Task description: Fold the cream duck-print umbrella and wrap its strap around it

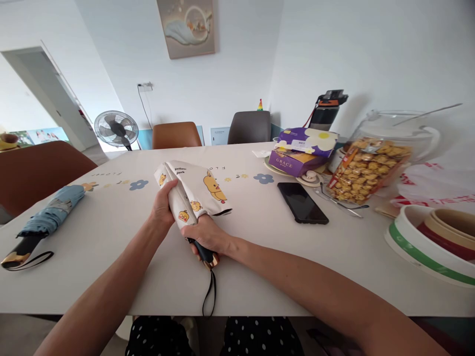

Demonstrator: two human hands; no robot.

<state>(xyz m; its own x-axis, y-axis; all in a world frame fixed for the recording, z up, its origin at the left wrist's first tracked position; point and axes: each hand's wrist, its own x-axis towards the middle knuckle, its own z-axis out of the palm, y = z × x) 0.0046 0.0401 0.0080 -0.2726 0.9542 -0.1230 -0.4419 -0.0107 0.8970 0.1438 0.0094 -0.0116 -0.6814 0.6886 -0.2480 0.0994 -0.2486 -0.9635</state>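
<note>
A white folding umbrella (213, 185) with yellow duck prints lies tilted over the table in front of me, its loose cloth fanned out to the right. My left hand (164, 202) is closed around the left side of its canopy. Lower down, my right hand (208, 235) grips the canopy's bottom edge beside the black and gold handle (208, 254), from which a black wrist strap hangs at the table edge. Some of the right fingers are hidden beneath the umbrella. Off to the left lies a second umbrella (55, 210), light blue and folded, with a similar handle.
On the white table (256, 277), to the right, are a black phone (302, 202), glasses (345, 201), a purple box (297, 160) and a tissue pack (306, 140). Farther right stand a jug (404, 131), a snack bag (371, 170) and tape rolls (411, 240). Chairs (176, 134) line the far side.
</note>
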